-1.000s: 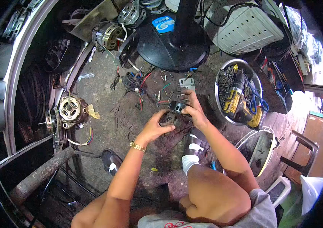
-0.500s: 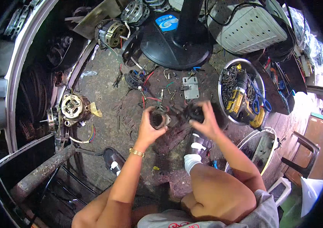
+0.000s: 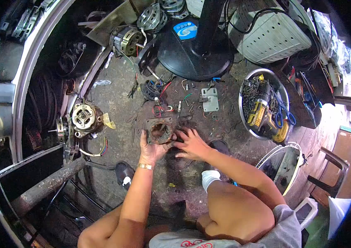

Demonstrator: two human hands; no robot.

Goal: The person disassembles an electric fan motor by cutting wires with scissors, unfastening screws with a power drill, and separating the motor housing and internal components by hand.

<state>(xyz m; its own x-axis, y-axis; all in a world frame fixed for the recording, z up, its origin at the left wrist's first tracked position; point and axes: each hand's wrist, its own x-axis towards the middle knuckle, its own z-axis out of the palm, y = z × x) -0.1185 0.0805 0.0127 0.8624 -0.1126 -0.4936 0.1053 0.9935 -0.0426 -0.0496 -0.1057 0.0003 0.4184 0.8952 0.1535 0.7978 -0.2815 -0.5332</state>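
A hollow, rusty metal housing (image 3: 160,130) with a squarish flange rests on my left hand (image 3: 155,149), its opening facing up. The thumb of that hand stands along the housing's left side and the fingers are under it. My right hand (image 3: 192,144) is palm down at the housing's right side, fingers spread, with the fingertips close to or on its edge. Just beyond the housing are red and white wires (image 3: 163,110). A dark round part (image 3: 151,88) with wires and a metal plate (image 3: 210,100) with holes lie farther up on the floor.
A steel bowl (image 3: 243,120) at the right holds screws, a yellow drill (image 3: 260,109) and blue scissors (image 3: 282,115). A black stand base (image 3: 196,60) is at the top. Motors (image 3: 85,117) sit at the left. A fan cage (image 3: 285,165) lies lower right.
The dark ring-like part has left my right hand, and that hand has moved left to the housing. My left hand has turned palm up under the housing. The view has shifted slightly.
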